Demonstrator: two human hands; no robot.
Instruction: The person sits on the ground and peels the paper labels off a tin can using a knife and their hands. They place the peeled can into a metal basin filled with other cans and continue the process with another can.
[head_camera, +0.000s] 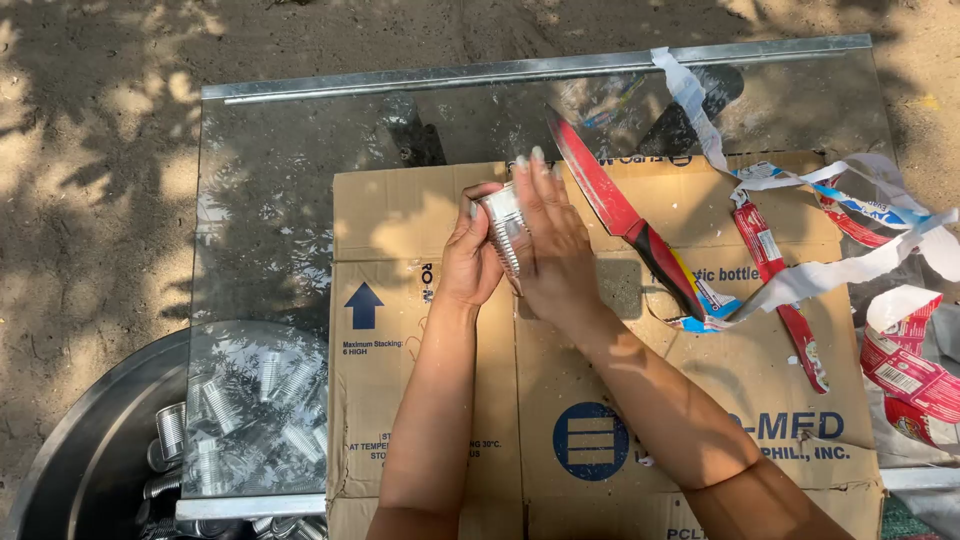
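Holding a bare ribbed can (503, 232) between both hands, the person works above a flattened cardboard sheet (420, 340) laid on a glass-topped counter (270, 200). The can sits at mid-frame, pinched between the two palms, clear of the cardboard

Left hand (468, 258): fingers curled about the can's left side and rear; grip closed on the can. Right hand (555, 245): palm pressed flat against the can's right side, fingers extended upward and away from the body; grip closed on the can by palm pressure, fingers not wrapped

Key relation: the can lies directly between the hands, touching both. Its long axis runs roughly away from the person, tilted slightly left at the far end, with one round end facing the far side. Neither hand is nearer; the left carries more of the wrap, the right covers more of the ribbed wall

Surroundings:
- Red-handled knife (625, 220), just right of the right hand, blade pointing to the far left, lying on the cardboard, apart from both hands
- Torn label strips (800, 280), red, white and blue, strewn across the right side of the cardboard and over its edge
- Metal basin (90, 440) at lower left, below the glass, holding further bare cans (215, 410), seen partly through the glass
- Bare sandy ground (90, 150) around the counter
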